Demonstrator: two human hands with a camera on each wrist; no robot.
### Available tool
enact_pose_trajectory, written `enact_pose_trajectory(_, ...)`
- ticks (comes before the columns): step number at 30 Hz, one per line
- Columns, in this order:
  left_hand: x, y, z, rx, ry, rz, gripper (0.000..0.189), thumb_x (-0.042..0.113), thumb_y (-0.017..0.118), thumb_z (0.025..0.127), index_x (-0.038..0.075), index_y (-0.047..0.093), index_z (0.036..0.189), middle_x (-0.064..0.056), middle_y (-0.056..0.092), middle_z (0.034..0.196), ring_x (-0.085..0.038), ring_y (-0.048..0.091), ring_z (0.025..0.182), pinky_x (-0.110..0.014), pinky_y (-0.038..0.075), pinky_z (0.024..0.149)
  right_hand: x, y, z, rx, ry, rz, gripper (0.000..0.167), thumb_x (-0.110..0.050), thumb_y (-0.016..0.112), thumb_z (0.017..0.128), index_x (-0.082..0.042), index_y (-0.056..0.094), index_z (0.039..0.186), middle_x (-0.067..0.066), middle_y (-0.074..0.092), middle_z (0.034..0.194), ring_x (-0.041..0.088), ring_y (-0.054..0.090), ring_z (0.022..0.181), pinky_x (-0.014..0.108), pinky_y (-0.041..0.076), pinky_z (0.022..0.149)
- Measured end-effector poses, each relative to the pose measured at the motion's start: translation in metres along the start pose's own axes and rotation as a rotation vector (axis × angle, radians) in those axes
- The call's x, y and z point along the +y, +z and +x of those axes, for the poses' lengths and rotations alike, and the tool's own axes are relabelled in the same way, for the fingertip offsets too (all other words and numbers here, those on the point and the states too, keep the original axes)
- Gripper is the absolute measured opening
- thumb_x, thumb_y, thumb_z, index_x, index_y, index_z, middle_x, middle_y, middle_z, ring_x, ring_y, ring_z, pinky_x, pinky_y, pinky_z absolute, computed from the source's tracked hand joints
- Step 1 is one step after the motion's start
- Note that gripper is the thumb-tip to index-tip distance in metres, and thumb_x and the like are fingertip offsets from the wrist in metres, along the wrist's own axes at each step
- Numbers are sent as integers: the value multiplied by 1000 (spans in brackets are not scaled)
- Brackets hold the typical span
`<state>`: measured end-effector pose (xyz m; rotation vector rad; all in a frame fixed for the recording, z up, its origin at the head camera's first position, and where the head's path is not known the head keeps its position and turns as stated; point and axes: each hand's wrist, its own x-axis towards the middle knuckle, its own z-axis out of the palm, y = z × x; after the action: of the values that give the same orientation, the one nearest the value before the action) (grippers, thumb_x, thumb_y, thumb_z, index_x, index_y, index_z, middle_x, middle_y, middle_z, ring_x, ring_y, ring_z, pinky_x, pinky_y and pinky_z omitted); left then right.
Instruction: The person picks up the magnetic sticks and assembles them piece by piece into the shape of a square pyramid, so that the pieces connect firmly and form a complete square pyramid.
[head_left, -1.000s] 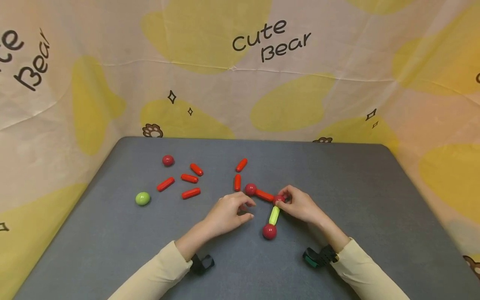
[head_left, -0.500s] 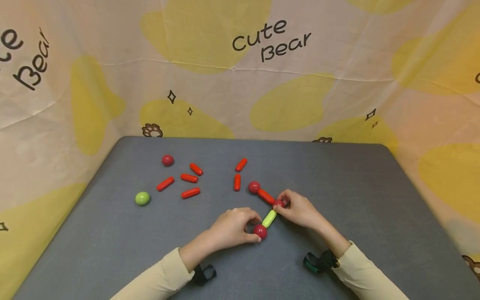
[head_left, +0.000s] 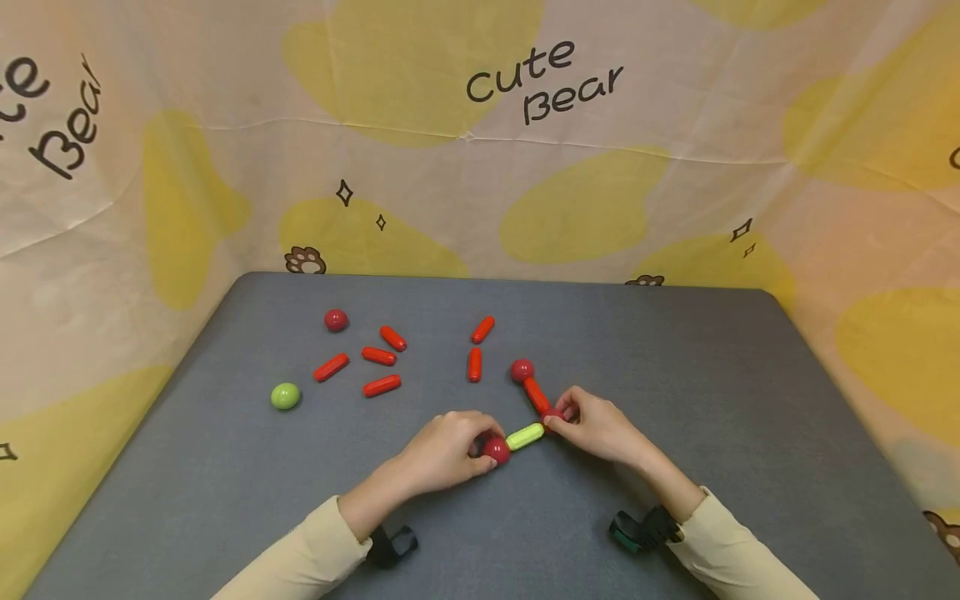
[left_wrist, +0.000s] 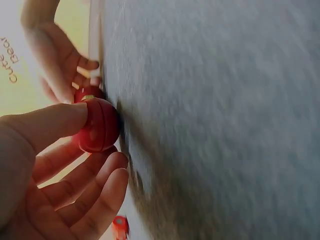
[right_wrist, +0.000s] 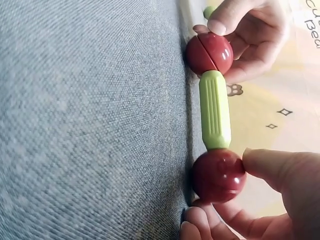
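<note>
My left hand [head_left: 447, 452] pinches a dark red ball [head_left: 496, 450] between thumb and fingers, low at the table. From that ball a lime-green ribbed rod [right_wrist: 215, 110] runs to a second red ball [right_wrist: 219, 176], which my right hand [head_left: 600, 425] pinches. A red rod [head_left: 536, 395] leads away from the second ball toward the back and ends in a third red ball [head_left: 522, 371]. Together they form a bent chain on the table. In the left wrist view the ball [left_wrist: 101, 125] sits under the left thumb, the right hand beyond it.
On the grey table [head_left: 712, 367] several loose red rods [head_left: 378, 357] lie to the left, and two more, one a red rod [head_left: 475, 365], are near the chain. A red ball [head_left: 336, 320] and a green ball [head_left: 285, 397] lie far left. A printed cloth [head_left: 570, 200] hangs behind.
My left hand has taken hold of the near red ball and moved it leftward, swinging the green rod. The chain's far end has shifted right and back; my right hand keeps its ball, slightly nearer.
</note>
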<state>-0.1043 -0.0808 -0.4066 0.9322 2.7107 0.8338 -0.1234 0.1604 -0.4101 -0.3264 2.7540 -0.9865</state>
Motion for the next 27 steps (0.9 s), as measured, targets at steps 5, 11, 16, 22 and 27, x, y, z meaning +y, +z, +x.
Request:
enact_pose_trajectory(5, -8, -5, -3, 30, -16, -12, 22, 14, 69, 79, 13, 67, 101, 4, 63, 92, -7, 55, 67, -18, 44, 60, -1, 1, -2, -45, -16, 28, 20, -25, 65, 85, -8, 59, 95, -3, 58, 76, 8, 48, 61, 22, 39, 55)
enact_pose_trajectory(11, -15, -10, -3, 49, -45, -16, 23, 14, 69, 79, 14, 67, 102, 5, 63, 93, -8, 56, 69, -19, 45, 61, -2, 2, -3, -73, -39, 35, 15, -23, 64, 85, -10, 61, 93, -4, 58, 74, 9, 48, 59, 21, 37, 54)
enact_pose_trajectory(16, -19, -13, -2, 81, -67, -14, 23, 12, 70, 78, 12, 67, 101, 3, 64, 91, -10, 57, 70, -21, 46, 62, -5, 2, -5, -99, -35, 47, 16, -25, 63, 86, -10, 61, 91, -4, 58, 75, 10, 48, 60, 21, 38, 55)
enact_pose_trajectory(22, -22, -15, 0, 100, -75, -22, 24, 11, 71, 77, 12, 67, 101, 2, 64, 92, -10, 58, 71, -23, 47, 62, -8, -2, -1, -109, 61, 128, 22, -25, 60, 88, -5, 61, 96, 1, 61, 77, 11, 54, 56, 25, 46, 53)
enact_pose_trajectory(27, -23, -15, 1, 96, -74, -26, 24, 11, 71, 78, 11, 67, 101, 1, 65, 94, -11, 59, 72, -23, 47, 63, -10, -1, 9, -71, 152, 170, 29, -25, 59, 88, -2, 57, 106, 3, 63, 82, 12, 57, 55, 26, 49, 55)
